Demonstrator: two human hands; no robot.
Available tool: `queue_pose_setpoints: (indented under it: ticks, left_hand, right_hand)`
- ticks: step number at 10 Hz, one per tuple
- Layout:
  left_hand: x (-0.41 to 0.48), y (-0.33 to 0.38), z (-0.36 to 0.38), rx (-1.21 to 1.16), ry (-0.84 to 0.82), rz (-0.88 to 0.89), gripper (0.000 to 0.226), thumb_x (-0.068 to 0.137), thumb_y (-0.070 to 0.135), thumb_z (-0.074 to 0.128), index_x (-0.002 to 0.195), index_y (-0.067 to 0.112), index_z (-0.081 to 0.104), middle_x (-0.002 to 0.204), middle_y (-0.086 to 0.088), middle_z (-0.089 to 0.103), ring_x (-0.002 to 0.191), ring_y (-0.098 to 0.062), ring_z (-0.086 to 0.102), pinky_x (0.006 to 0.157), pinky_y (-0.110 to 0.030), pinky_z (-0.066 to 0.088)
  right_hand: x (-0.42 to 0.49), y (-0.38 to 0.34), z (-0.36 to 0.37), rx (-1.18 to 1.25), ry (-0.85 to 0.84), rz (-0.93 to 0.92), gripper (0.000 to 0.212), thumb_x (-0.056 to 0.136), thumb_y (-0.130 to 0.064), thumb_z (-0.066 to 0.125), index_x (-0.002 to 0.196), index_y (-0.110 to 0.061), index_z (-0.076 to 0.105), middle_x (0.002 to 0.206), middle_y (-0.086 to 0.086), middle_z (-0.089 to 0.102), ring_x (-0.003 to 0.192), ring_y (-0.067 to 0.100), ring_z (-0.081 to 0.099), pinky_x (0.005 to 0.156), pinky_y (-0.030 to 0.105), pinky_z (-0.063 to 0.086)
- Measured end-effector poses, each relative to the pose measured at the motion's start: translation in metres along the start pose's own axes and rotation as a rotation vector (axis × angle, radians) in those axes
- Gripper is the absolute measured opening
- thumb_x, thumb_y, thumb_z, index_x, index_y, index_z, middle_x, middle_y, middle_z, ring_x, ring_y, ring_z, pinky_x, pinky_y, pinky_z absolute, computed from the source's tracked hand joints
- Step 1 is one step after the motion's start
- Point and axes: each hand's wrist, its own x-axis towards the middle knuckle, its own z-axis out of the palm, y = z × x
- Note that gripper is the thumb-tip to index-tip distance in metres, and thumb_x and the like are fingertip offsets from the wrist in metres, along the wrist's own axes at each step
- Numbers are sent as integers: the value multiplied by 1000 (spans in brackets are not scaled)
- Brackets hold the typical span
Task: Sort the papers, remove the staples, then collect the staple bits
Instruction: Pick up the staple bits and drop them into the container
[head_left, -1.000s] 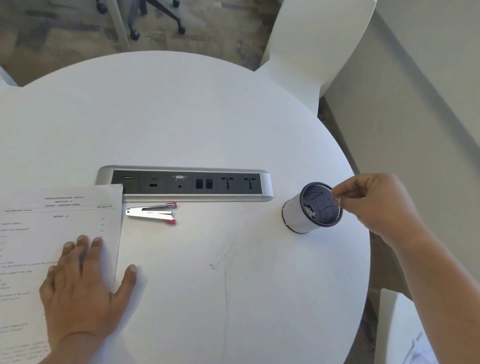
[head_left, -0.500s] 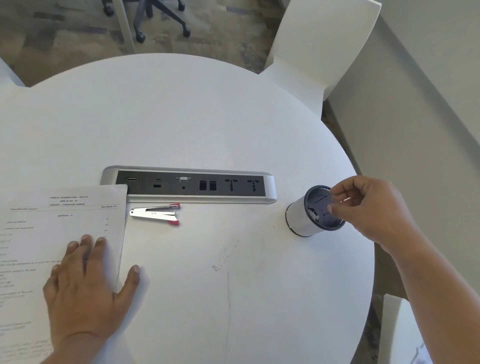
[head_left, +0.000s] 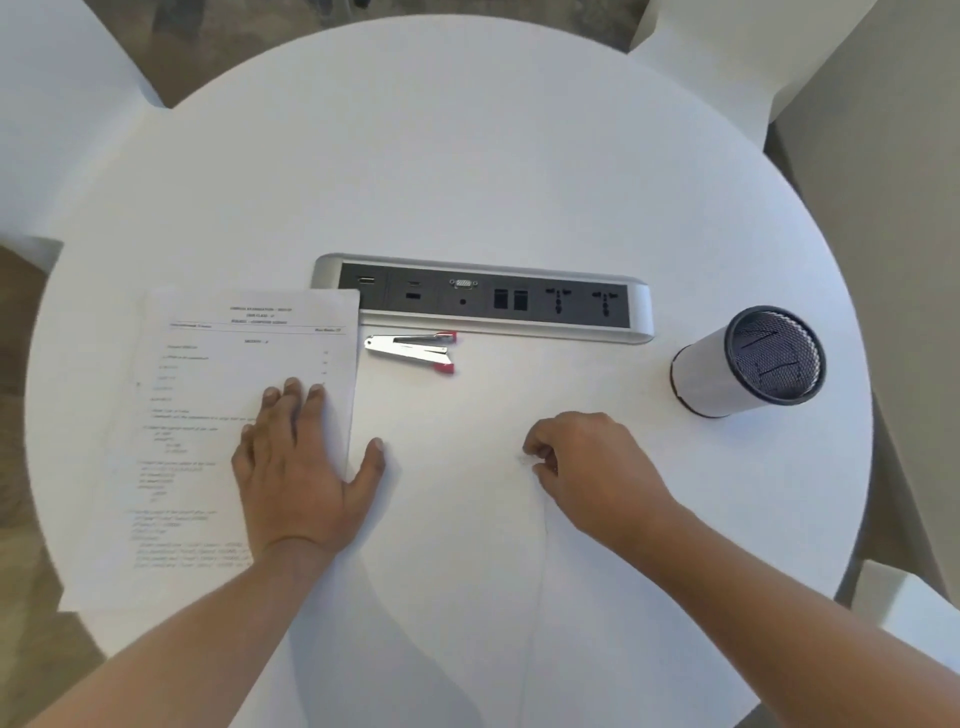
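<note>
A stack of printed papers (head_left: 218, 415) lies at the left of the round white table (head_left: 467, 156). My left hand (head_left: 301, 467) rests flat on the stack's right edge, fingers spread. My right hand (head_left: 582, 467) is down on the table's middle, its fingertips pinched together over tiny staple bits (head_left: 523, 458); whether a bit is held is too small to tell. A silver staple remover with red tips (head_left: 413, 351) lies just below the socket strip. A white cup with a dark mesh inside (head_left: 748, 364) stands at the right, with a few thin bits in it.
A silver and black socket strip (head_left: 483, 299) is set into the table's middle. White chairs stand at the back left (head_left: 57, 78) and back right (head_left: 727, 52). A thin crack line (head_left: 540, 571) runs down the table below my right hand. A wall is at the right.
My right hand left the cup's rim and came down left to the middle of the table, fingertips pinched there. The view shifted right. My left hand stayed on the papers.
</note>
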Motion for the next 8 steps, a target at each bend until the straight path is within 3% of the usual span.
queue_pose_setpoints:
  ticks: [3, 4, 6, 7, 8]
  left_hand:
    - [-1, 0, 0, -24, -1, -9, 83, 81, 66, 36, 146, 14, 40, 160, -11, 33, 152, -28, 22, 119, -50, 18]
    - [-1, 0, 0, -20, -3, -13, 83, 81, 67, 36, 146, 14, 40, 160, -11, 33, 151, -28, 22, 119, -50, 19]
    - [-1, -1, 0, -16, -9, -17, 84, 81, 67, 36, 147, 15, 40, 161, -10, 32, 152, -27, 22, 119, -50, 19]
    - [-1, 0, 0, -22, -8, -20, 83, 81, 67, 36, 147, 15, 40, 161, -10, 32, 152, -27, 22, 120, -50, 18]
    - [-1, 0, 0, -19, -5, -18, 84, 81, 67, 36, 147, 15, 40, 161, -10, 32, 152, -27, 22, 120, -50, 18]
  right_hand:
    - [23, -3, 4, 5, 6, 16, 7, 83, -24, 70, 89, -20, 67, 86, -3, 69, 78, 21, 63, 72, 34, 54]
    - [22, 0, 1, -40, 9, 15, 13, 86, -14, 59, 89, -20, 70, 84, -2, 71, 75, 22, 64, 69, 35, 56]
    - [17, -4, 4, -149, -61, -75, 18, 92, -29, 55, 97, -20, 69, 91, 0, 67, 81, 25, 62, 71, 36, 53]
    - [19, -7, 5, -235, -86, -128, 16, 92, -25, 53, 93, -17, 67, 87, 1, 62, 75, 26, 60, 65, 33, 50]
    - [21, -8, 7, -361, -99, -202, 10, 86, -10, 56, 78, -16, 57, 75, 1, 54, 60, 25, 51, 48, 30, 38]
